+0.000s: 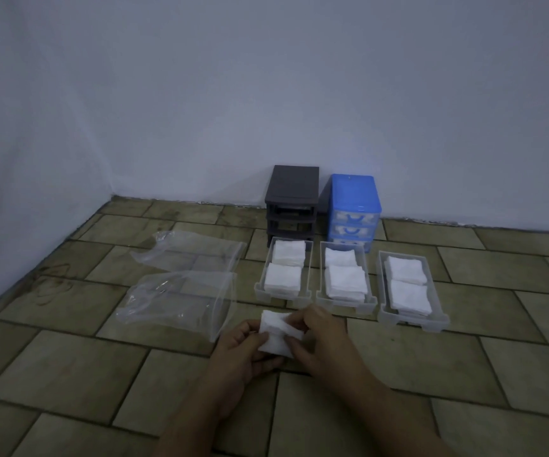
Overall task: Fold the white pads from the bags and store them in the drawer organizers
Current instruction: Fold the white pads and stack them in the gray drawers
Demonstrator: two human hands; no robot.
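White pad (278,334) held low over tiled floor (398,374), just in front of three clear drawer trays. Gripped by left hand (238,349) from beneath/left edge, pinched by right hand (320,339) at right edge; fold in progress, top flap partly turned over. Left tray (260,288), middle tray (319,293), right tray (381,311) each loaded with two stacks of folded pads. Two plastic bags (180,303) seen lying flat at left, apparently emptied. Risks: soft pad likely sprung open if pinch is eased before crease is pressed; uneven fold could be caught on tray wall; stacks could be toppled on insertion.
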